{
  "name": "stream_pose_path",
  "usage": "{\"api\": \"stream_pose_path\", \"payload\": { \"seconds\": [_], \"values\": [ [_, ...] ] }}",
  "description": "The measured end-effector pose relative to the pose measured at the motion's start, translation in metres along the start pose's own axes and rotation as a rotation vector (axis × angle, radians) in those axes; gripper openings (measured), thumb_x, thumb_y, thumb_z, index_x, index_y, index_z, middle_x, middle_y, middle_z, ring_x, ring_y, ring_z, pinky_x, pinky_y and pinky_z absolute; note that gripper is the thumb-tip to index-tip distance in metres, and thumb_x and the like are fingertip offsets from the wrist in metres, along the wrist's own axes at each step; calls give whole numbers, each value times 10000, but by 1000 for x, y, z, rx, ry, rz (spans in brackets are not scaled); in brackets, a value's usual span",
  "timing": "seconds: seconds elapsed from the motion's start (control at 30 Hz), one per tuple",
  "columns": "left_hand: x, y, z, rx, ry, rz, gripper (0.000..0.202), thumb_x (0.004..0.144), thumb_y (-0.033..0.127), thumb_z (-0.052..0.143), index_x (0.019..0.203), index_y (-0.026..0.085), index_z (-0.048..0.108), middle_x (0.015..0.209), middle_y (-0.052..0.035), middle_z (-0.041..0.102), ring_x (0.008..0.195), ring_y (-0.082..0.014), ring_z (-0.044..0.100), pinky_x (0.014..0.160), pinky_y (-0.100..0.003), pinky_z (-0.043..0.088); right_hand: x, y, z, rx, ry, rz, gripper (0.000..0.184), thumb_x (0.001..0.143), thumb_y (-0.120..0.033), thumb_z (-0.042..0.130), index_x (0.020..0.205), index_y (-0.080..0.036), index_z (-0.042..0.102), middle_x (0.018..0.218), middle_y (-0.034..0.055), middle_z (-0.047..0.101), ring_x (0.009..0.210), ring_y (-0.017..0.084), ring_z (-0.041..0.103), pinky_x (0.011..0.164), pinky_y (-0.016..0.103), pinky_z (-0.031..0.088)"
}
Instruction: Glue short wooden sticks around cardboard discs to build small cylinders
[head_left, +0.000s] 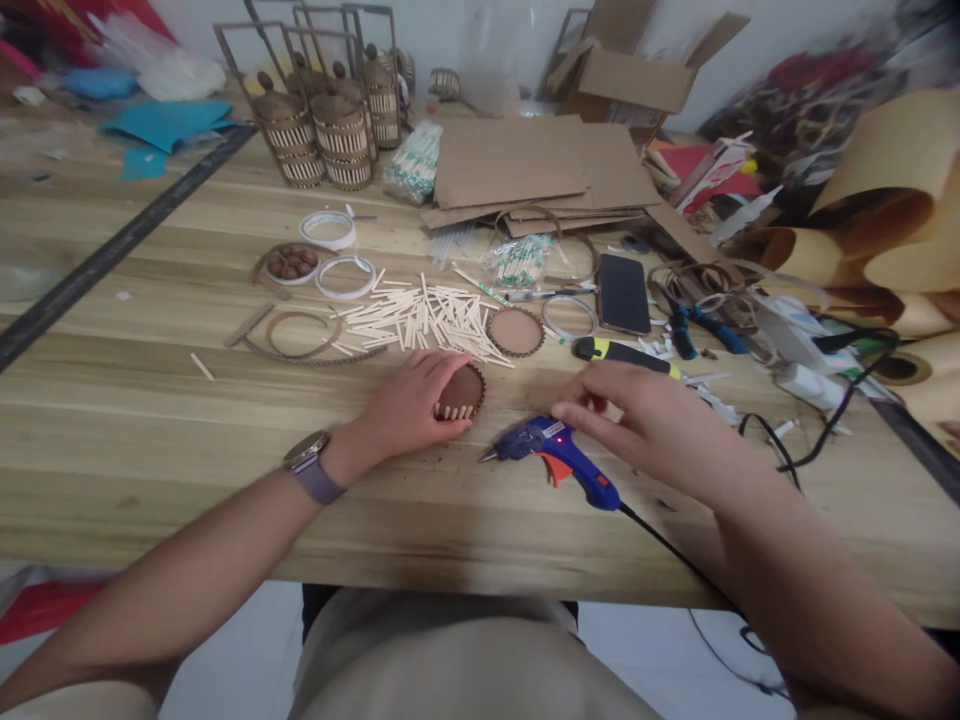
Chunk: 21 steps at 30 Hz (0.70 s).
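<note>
My left hand (416, 400), wearing a watch, grips a round brown cardboard disc (463, 388) with a dark beaded rim. Short pale sticks (455, 412) stand in a row along its near edge, by my thumb. Just behind the blue glue gun (577, 455), my right hand (637, 405) is curled with thumb and fingers close together; what they hold, if anything, is hidden. The glue gun lies on its side, nozzle to the left, with a red light on. A second rimmed disc (516, 331) lies beyond my hands, beside a heap of loose wooden sticks (427, 315).
Tape rolls (345, 278), a bowl of brown balls (292, 263) and curved strips (300, 335) lie left. A phone (624, 294), a yellow-black knife (626, 352) and pliers (705, 328) lie right. Stick-clad lanterns (343, 140) and cardboard sheets (517, 165) are behind. The glue gun's cord (675, 550) runs off the front edge.
</note>
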<state>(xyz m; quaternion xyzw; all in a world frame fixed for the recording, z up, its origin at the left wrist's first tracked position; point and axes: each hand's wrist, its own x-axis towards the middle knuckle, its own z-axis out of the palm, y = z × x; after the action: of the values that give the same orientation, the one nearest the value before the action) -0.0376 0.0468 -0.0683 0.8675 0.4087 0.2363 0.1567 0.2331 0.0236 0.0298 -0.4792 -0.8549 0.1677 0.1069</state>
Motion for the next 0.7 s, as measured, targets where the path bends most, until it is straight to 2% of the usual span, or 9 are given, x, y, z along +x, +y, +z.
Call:
{"api": "stream_pose_path", "payload": {
  "seconds": [0.1, 0.2, 0.27, 0.37, 0.47, 0.57, 0.7],
  "values": [
    [0, -1, 1, -8, -6, 0, 722, 782, 357, 731, 1411, 178, 426, 1415, -148, 546, 1291, -346, 488, 1105, -547, 387, -24, 10, 4, -18, -211, 224, 262, 902, -449, 579, 781, -233, 663, 698, 26, 666, 570, 170, 567, 532, 284, 367],
    [0, -1, 1, -17, -8, -6, 720, 787, 367, 733, 1410, 164, 433, 1418, -158, 541, 1297, -350, 480, 1110, -551, 384, -37, 14, 18, 33, -305, 304, 178, 849, -402, 643, 783, -237, 643, 694, 13, 666, 583, 177, 573, 525, 284, 354],
    [0, -1, 1, -19, -11, -13, 720, 784, 362, 741, 1407, 171, 436, 1419, -155, 542, 1296, -347, 484, 1109, -549, 387, -41, 17, 27, 78, -318, 325, 176, 833, -388, 654, 763, -233, 610, 668, 2, 644, 578, 177, 553, 529, 287, 356],
    [-1, -1, 0, -9, -13, -15, 719, 785, 355, 745, 1407, 178, 431, 1423, -151, 541, 1299, -340, 488, 1114, -542, 387, -45, 20, 36, 133, -276, 351, 149, 829, -371, 626, 788, -230, 595, 671, -6, 632, 587, 177, 545, 551, 294, 379],
    [-1, -2, 1, -13, -15, -15, 722, 785, 368, 743, 1410, 188, 428, 1426, -149, 537, 1303, -343, 484, 1117, -552, 382, -49, 22, 35, 190, -209, 374, 161, 831, -388, 591, 807, -229, 597, 688, 2, 644, 592, 180, 558, 556, 301, 400],
    [-1, -3, 2, -29, -14, -7, 736, 784, 403, 742, 1412, 190, 425, 1423, -150, 538, 1300, -349, 483, 1110, -561, 385, -53, 19, 27, 257, -105, 402, 239, 827, -471, 596, 805, -233, 583, 703, 15, 647, 586, 180, 550, 535, 304, 418],
    [0, -3, 1, -26, -19, -3, 733, 779, 372, 742, 1403, 150, 427, 1417, -164, 538, 1298, -343, 483, 1112, -541, 388, -54, 15, 22, 281, 87, 457, 368, 826, -593, 590, 899, -232, 591, 780, 41, 657, 655, 206, 577, 566, 330, 452]
  ]
}}
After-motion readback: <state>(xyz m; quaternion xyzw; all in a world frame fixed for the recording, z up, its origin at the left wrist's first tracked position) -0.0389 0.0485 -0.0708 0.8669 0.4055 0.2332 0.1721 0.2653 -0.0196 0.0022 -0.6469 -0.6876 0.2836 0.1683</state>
